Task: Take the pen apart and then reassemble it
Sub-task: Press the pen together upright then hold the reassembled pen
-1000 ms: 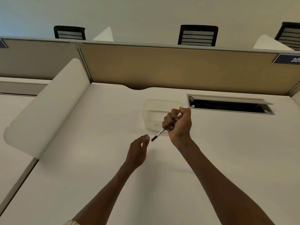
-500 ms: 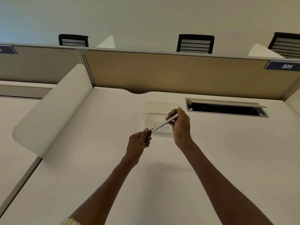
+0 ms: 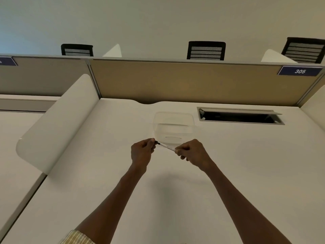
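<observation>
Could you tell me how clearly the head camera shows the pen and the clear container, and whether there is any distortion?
Head view: the pen is thin and slightly soft, its print unreadable; the clear container nearly vanishes against the pale desk; wide-angle bending curves the partition; soft light throws faint shadows under the arms.

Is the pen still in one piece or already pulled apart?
Apparently in one piece: the pen spans unbroken between the left hand, pinching its dark end, and the right hand, gripping the other.
</observation>
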`<state>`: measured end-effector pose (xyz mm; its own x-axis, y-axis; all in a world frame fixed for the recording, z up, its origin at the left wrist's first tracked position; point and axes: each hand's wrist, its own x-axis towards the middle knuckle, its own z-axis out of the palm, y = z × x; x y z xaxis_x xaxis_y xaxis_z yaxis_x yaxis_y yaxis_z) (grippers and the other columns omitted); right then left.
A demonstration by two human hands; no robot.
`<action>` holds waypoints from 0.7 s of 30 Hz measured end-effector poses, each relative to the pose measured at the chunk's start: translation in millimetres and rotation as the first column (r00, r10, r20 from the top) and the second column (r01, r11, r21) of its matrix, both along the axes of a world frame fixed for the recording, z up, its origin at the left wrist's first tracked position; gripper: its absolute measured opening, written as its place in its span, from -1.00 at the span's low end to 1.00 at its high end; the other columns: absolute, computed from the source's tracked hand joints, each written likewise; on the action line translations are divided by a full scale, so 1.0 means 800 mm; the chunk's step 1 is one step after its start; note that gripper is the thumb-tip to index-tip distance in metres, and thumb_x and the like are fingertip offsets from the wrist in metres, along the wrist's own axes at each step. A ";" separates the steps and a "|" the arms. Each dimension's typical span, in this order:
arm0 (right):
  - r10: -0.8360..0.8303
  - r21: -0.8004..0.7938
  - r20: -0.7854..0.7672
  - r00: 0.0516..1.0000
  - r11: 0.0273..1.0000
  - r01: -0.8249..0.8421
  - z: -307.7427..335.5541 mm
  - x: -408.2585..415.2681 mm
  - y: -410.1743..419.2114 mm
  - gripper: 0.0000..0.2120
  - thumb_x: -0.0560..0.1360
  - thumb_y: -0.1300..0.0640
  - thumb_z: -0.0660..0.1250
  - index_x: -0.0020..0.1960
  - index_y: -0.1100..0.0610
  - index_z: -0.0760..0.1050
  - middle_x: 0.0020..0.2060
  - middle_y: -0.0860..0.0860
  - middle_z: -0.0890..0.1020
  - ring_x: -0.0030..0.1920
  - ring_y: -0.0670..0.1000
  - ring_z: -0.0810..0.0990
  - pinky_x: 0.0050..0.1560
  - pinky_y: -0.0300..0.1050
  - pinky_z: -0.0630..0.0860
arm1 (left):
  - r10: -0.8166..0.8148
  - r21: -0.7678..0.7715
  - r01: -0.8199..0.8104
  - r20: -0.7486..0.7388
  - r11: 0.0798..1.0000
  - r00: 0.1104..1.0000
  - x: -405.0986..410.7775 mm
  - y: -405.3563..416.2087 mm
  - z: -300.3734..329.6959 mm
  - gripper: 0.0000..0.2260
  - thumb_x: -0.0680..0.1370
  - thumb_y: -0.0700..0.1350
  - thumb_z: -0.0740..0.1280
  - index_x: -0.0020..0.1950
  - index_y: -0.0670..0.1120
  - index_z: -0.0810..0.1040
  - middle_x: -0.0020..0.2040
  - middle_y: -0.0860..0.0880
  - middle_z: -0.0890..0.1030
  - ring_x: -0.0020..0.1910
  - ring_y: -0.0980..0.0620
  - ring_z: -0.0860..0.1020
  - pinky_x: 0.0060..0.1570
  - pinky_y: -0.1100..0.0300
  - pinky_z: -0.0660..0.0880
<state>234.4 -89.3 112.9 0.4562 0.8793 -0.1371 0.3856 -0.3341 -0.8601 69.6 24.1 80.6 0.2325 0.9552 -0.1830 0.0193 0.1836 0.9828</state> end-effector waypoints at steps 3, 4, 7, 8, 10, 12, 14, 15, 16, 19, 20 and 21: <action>0.019 -0.066 0.059 0.998 0.998 -0.015 -0.007 -0.010 -0.006 -0.99 0.38 0.15 0.52 -0.21 0.08 0.70 -0.41 -0.03 0.68 -0.44 -0.12 0.59 -0.38 -0.21 0.49 | 0.016 0.004 -0.016 -0.003 1.000 1.000 0.005 -0.004 0.000 -0.89 0.54 -0.15 0.41 0.01 -0.12 0.71 -0.19 -0.06 0.72 -0.19 0.07 0.66 -0.12 0.28 0.59; 0.029 -0.087 0.081 0.996 0.996 -0.022 -0.009 -0.013 -0.007 -0.97 0.36 0.14 0.54 -0.22 0.07 0.70 -0.43 -0.05 0.67 -0.45 -0.11 0.59 -0.40 -0.24 0.47 | 0.014 0.002 -0.014 0.003 1.000 1.000 0.007 -0.006 0.000 -0.89 0.54 -0.18 0.40 0.01 -0.12 0.71 -0.19 -0.05 0.72 -0.20 0.07 0.67 -0.14 0.30 0.58; 0.054 -0.142 0.110 0.992 0.989 -0.038 -0.015 -0.021 -0.010 -0.93 0.31 0.13 0.56 -0.25 0.08 0.69 -0.40 -0.06 0.67 -0.38 -0.09 0.62 -0.33 -0.22 0.53 | -0.012 0.010 0.012 0.019 1.000 1.000 0.016 -0.010 0.000 -0.89 0.53 -0.22 0.40 0.01 -0.13 0.71 -0.18 -0.04 0.73 -0.17 0.05 0.68 -0.10 0.28 0.58; 0.060 -0.152 0.100 0.993 0.987 -0.044 -0.017 -0.024 -0.011 -0.92 0.30 0.14 0.57 -0.28 0.08 0.68 -0.41 -0.04 0.68 -0.40 -0.10 0.62 -0.29 -0.18 0.56 | -0.024 0.015 0.024 0.024 1.000 0.999 0.018 -0.011 -0.001 -0.88 0.54 -0.22 0.40 0.02 -0.13 0.71 -0.16 -0.05 0.73 -0.15 0.03 0.69 -0.08 0.26 0.59; 0.048 -0.163 0.085 0.995 0.986 -0.034 -0.022 -0.030 -0.011 -0.89 0.29 0.15 0.57 -0.34 0.07 0.65 -0.44 -0.01 0.67 -0.45 -0.10 0.60 -0.28 -0.14 0.58 | -0.059 0.026 0.058 0.019 0.998 0.998 0.020 -0.012 -0.003 -0.86 0.55 -0.23 0.37 0.06 -0.13 0.70 -0.12 -0.06 0.73 -0.10 0.02 0.69 -0.01 0.20 0.59; 0.001 -0.168 0.072 0.997 0.986 0.012 -0.030 -0.035 -0.011 -0.89 0.30 0.15 0.56 -0.35 0.10 0.66 -0.44 0.03 0.68 -0.45 -0.06 0.61 -0.25 -0.10 0.60 | -0.104 0.092 0.113 -0.091 0.989 0.990 0.020 -0.012 -0.010 -0.84 0.58 -0.20 0.32 0.04 -0.10 0.70 -0.15 -0.07 0.72 -0.12 0.02 0.67 -0.02 0.17 0.57; -0.067 -0.178 0.070 0.995 0.981 0.079 -0.039 -0.038 -0.009 -0.87 0.31 0.14 0.55 -0.36 0.14 0.66 -0.44 0.06 0.68 -0.45 -0.03 0.61 -0.22 -0.11 0.60 | -0.129 0.237 0.211 -0.320 0.948 0.939 0.017 -0.011 -0.020 -0.85 0.60 -0.16 0.27 -0.09 -0.14 0.61 -0.22 -0.16 0.64 -0.25 -0.02 0.54 -0.11 0.09 0.45; -0.100 -0.189 0.071 0.992 0.975 0.112 -0.043 -0.039 -0.008 -0.86 0.31 0.14 0.55 -0.37 0.16 0.65 -0.45 0.06 0.68 -0.45 -0.02 0.61 -0.23 -0.12 0.59 | -0.128 0.289 0.258 -0.400 0.922 0.907 0.015 -0.011 -0.026 -0.85 0.61 -0.16 0.25 -0.08 -0.17 0.56 -0.22 -0.19 0.61 -0.25 -0.05 0.49 -0.12 0.07 0.41; -0.128 -0.204 0.069 0.989 0.969 0.140 -0.046 -0.040 -0.007 -0.85 0.32 0.14 0.54 -0.37 0.18 0.65 -0.45 0.08 0.68 -0.45 -0.01 0.61 -0.23 -0.14 0.58 | -0.139 0.307 0.298 -0.447 0.904 0.884 0.013 -0.012 -0.032 -0.85 0.62 -0.15 0.23 0.00 -0.18 0.56 -0.15 -0.16 0.64 -0.17 -0.10 0.53 -0.06 0.06 0.42; -0.168 -0.261 0.097 0.981 0.947 0.188 -0.056 -0.044 -0.003 -0.85 0.33 0.14 0.52 -0.32 0.22 0.67 -0.40 0.11 0.69 -0.36 0.01 0.62 -0.18 -0.14 0.55 | -0.186 0.278 0.375 -0.528 0.884 0.829 0.004 -0.014 -0.043 -0.61 0.66 -0.10 0.21 0.47 -0.18 0.37 0.42 -0.13 0.47 0.43 -0.09 0.40 0.33 0.21 0.29; -0.172 -0.279 0.114 0.978 0.940 0.198 -0.058 -0.045 -0.002 -0.85 0.33 0.14 0.51 -0.29 0.24 0.67 -0.37 0.12 0.70 -0.32 0.03 0.61 -0.15 -0.13 0.55 | -0.197 0.285 0.406 -0.552 0.868 0.810 0.001 -0.014 -0.047 -0.57 0.66 -0.09 0.19 0.52 -0.17 0.28 0.50 -0.12 0.37 0.50 -0.06 0.29 0.41 0.20 0.23; -0.177 -0.294 0.125 0.976 0.933 0.207 -0.062 -0.045 0.000 -0.84 0.33 0.15 0.50 -0.25 0.26 0.67 -0.33 0.14 0.70 -0.27 0.05 0.62 -0.12 -0.11 0.56 | -0.207 0.296 0.440 -0.579 0.848 0.788 -0.001 -0.014 -0.051 -0.55 0.67 -0.09 0.16 0.55 -0.16 0.21 0.54 -0.10 0.28 0.54 -0.03 0.21 0.46 0.16 0.18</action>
<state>198.4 -89.3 63.6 0.6361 0.6968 -0.3316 0.3630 -0.6494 -0.6682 68.7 12.8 39.5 0.5249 0.8511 0.0094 0.5184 -0.3284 0.7896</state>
